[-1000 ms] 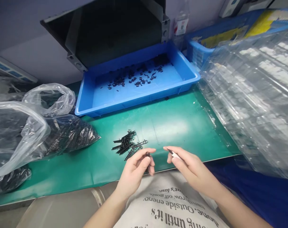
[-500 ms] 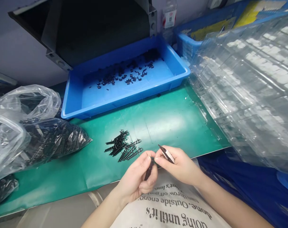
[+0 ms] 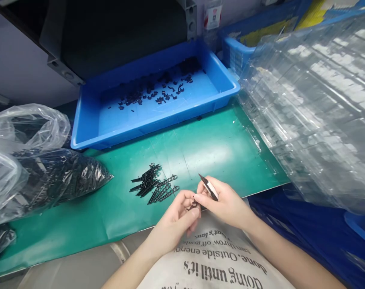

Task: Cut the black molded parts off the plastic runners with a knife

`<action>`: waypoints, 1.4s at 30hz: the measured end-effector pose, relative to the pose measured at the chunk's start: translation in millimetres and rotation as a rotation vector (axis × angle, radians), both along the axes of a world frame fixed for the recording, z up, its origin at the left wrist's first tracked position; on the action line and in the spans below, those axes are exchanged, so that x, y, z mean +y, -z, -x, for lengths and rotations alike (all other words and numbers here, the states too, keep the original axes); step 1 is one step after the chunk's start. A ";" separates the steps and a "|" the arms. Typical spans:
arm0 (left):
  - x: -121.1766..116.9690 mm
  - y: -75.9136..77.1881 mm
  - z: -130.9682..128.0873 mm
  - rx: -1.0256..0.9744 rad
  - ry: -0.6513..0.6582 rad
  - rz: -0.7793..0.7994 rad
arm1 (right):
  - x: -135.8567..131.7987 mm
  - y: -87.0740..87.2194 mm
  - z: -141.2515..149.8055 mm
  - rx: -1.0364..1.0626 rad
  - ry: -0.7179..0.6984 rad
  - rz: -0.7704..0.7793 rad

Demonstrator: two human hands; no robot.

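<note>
Fingers of my left hand (image 3: 182, 218) are closed around a small black part (image 3: 193, 205). Just beside it, my right hand (image 3: 223, 198) grips a black-and-white tool (image 3: 209, 187). Beyond my left hand, black strips (image 3: 149, 182) lie in a pile.

We look from one head-worn camera, facing forward and down. Our hands (image 3: 197, 208) are near, above the green tabletop (image 3: 212, 152).

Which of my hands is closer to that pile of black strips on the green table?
Your left hand. It is just right of the pile, toward your body; your right hand is farther right, beyond the left one.
</note>
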State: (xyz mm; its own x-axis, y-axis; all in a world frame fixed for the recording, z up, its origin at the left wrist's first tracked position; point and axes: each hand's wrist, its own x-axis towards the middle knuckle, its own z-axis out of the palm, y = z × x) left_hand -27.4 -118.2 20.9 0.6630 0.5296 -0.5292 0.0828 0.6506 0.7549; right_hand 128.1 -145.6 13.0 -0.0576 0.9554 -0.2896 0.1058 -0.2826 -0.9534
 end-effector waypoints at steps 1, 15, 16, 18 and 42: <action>-0.8 -1.9 1.3 0.069 0.033 -0.089 | -0.1 0.3 -0.6 -0.011 0.005 -0.009; -2.2 -1.0 3.9 0.085 -0.136 -0.104 | -28.9 0.1 -1.9 -0.627 -0.201 -0.414; -2.3 -0.9 3.8 0.074 -0.135 -0.098 | -28.8 -0.4 -0.9 -0.648 -0.201 -0.434; -2.5 -1.1 3.7 0.063 -0.134 -0.083 | -28.1 -1.1 0.6 -0.680 -0.200 -0.462; -5.0 -2.1 5.0 0.152 -0.147 -0.124 | -31.4 -1.3 15.4 -0.627 -0.137 -0.371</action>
State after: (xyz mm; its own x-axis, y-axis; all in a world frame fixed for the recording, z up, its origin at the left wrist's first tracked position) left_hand -32.4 -123.2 23.0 0.4918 0.6815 -0.5419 0.1125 0.5675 0.8157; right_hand 112.7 -177.0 14.3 -0.1132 0.9930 0.0337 0.6729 0.1016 -0.7328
